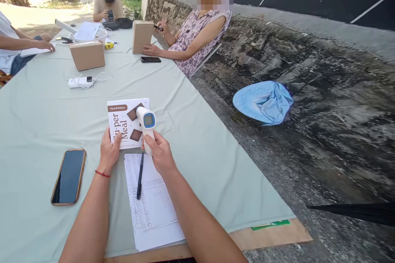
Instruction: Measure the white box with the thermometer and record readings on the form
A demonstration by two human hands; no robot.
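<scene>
Outdoor cloth-covered table (197, 164): left fingers (117, 139) grip NutriMotion box (123, 127), right fingers (151, 143) wrapped round infrared thermometer (147, 131) at box's right edge. Both in hand; any reading illegible, pen (140, 176) unheld on printed sheets (159, 201).

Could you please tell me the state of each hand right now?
Left hand: closed on the lower left of the white NutriMotion box, thumb on its front.
Right hand: closed around the handle of the white thermometer.
</scene>
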